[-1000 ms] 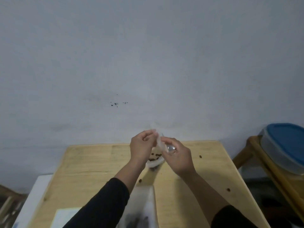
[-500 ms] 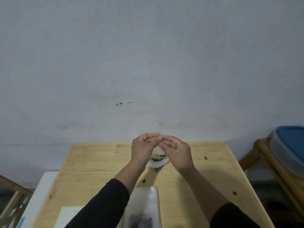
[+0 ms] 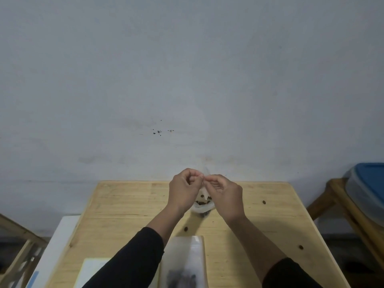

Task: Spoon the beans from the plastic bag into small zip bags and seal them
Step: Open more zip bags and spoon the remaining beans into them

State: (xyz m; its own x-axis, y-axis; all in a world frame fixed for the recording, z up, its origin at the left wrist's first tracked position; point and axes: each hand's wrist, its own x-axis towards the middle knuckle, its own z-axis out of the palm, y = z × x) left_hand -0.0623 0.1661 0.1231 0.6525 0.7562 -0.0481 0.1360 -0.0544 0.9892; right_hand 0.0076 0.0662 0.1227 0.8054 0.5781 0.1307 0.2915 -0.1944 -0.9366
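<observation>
- The light over my desk (image 3: 124, 204) is dim, flat and cool, with no glare.
- My arms throw soft shadows on the wood toward 6 o'clock.
- The wall (image 3: 187, 69) reads as murky grey, darker toward the corners.
- The wide lens bows the desk's edges outward at 4 and 8 o'clock.
- My sleeves at 6 o'clock are soft, short of detail.

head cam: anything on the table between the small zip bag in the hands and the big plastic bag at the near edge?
One loose bean on bare wood, head view, between the small zip bag and the plastic bag. Nothing else shows there.
</observation>
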